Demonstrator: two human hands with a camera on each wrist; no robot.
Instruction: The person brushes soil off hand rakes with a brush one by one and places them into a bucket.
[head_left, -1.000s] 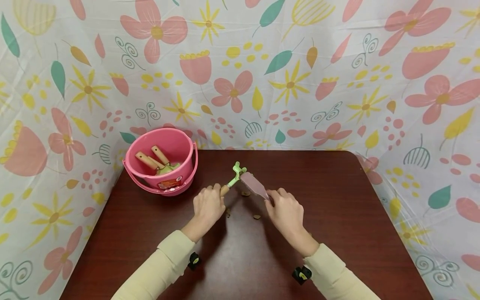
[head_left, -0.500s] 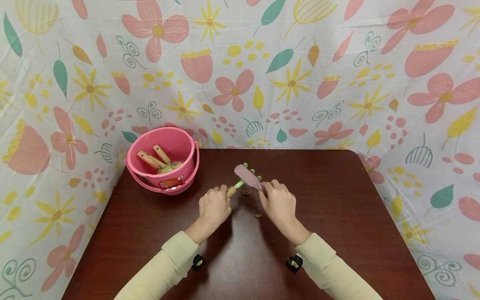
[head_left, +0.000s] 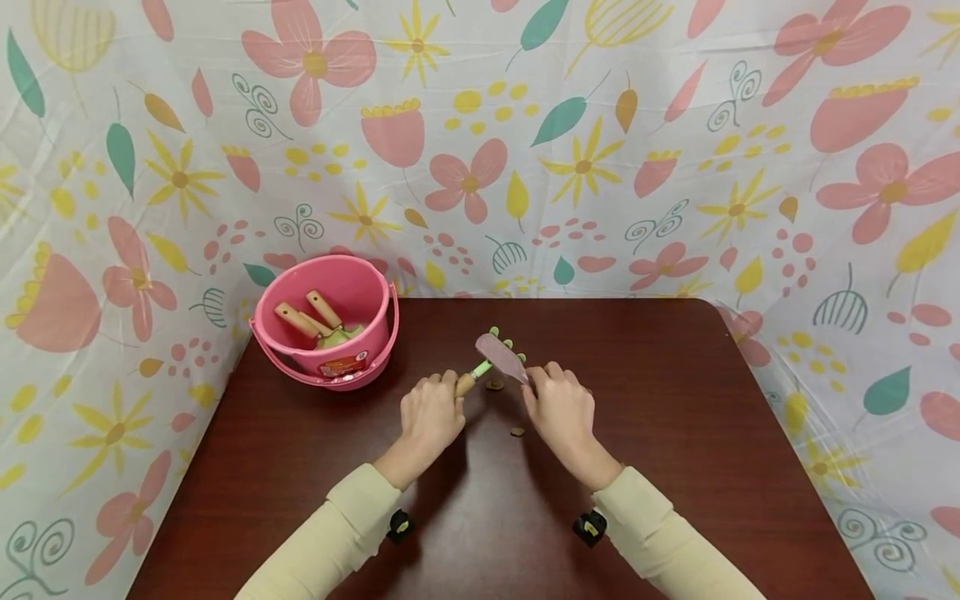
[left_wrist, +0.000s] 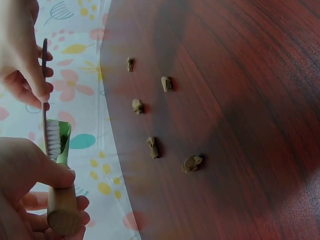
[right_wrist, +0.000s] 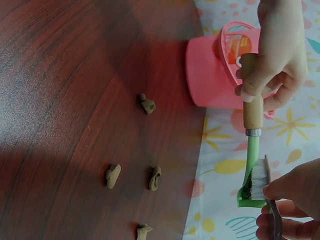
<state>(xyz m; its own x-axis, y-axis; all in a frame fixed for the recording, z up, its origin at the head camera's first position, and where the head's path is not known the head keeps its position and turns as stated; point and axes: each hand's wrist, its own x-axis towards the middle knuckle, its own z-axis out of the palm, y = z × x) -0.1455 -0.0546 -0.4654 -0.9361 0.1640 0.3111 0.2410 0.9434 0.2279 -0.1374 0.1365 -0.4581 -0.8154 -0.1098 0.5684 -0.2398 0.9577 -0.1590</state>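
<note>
My left hand (head_left: 432, 412) grips the wooden handle of a small green hand rake (right_wrist: 253, 147), holding it above the table. In my right hand (head_left: 558, 408) is a mauve scrubbing brush (head_left: 501, 357) with white bristles, pinched near its handle end. The bristles (right_wrist: 258, 181) press against the rake's green head, where dark dirt shows in the right wrist view. From the head view the brush back covers much of the rake head, and only the prong tips (head_left: 508, 343) stick out past it. Brown clumps (left_wrist: 191, 163) lie on the table below.
A pink bucket (head_left: 322, 354) with a lowered handle stands at the table's back left. Inside it are green tools with wooden handles (head_left: 324, 308). The dark wooden table (head_left: 660, 375) meets a floral cloth (head_left: 637, 208) at its back edge.
The brush has shifted left from beside the rake head to over it, and the rake has turned so its prongs point more to the right. Over the last half second there is little movement.
</note>
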